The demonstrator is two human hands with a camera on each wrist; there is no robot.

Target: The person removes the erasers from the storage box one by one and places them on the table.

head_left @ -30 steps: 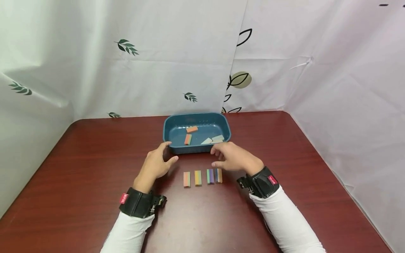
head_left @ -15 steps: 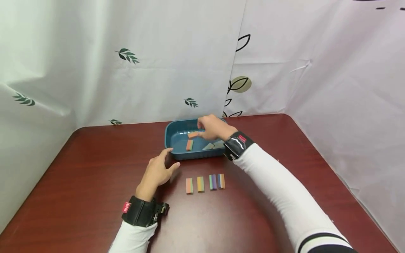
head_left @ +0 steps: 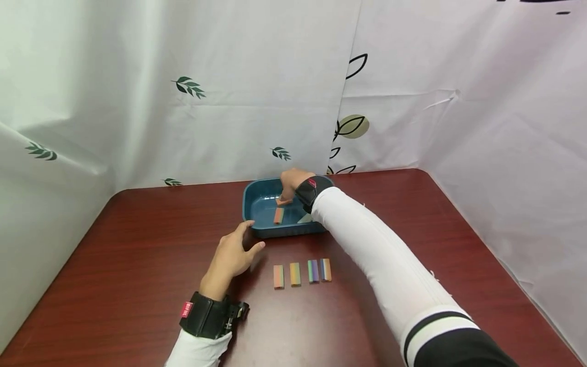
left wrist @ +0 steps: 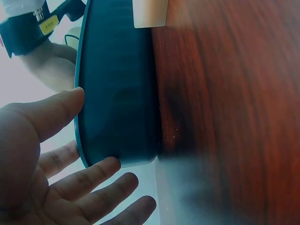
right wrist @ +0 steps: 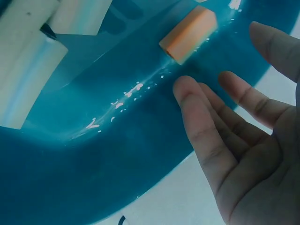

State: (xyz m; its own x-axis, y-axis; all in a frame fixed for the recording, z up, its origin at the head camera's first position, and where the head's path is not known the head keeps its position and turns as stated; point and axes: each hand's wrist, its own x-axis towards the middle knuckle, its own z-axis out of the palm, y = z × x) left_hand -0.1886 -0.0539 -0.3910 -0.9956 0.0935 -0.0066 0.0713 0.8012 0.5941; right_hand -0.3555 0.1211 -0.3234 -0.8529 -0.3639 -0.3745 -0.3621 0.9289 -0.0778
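A teal tray (head_left: 245, 204) stands at the table's far middle. In it lie an orange block (head_left: 283, 201), an orange-and-green block (head_left: 278, 215) and pale blocks (head_left: 304, 218) partly hidden by my right sleeve. My right hand (head_left: 286, 196) reaches into the tray with straight fingers. In the right wrist view the right hand (right wrist: 220, 70) is just short of the orange block (right wrist: 187, 35) and holds nothing. My left hand (head_left: 252, 235) is open, its thumb and fingers against the tray's near-left corner (left wrist: 122, 93).
Several two-coloured blocks lie in a row (head_left: 302, 272) on the dark red table (head_left: 137, 265), just in front of the tray. White curtains printed with leaves (head_left: 183, 86) close in the back and both sides. Pale blocks (right wrist: 28, 65) lie in the tray's corner.
My right hand has moved from the row of blocks up into the tray and on toward the orange block at its back. The left hand has stayed at the tray's corner.
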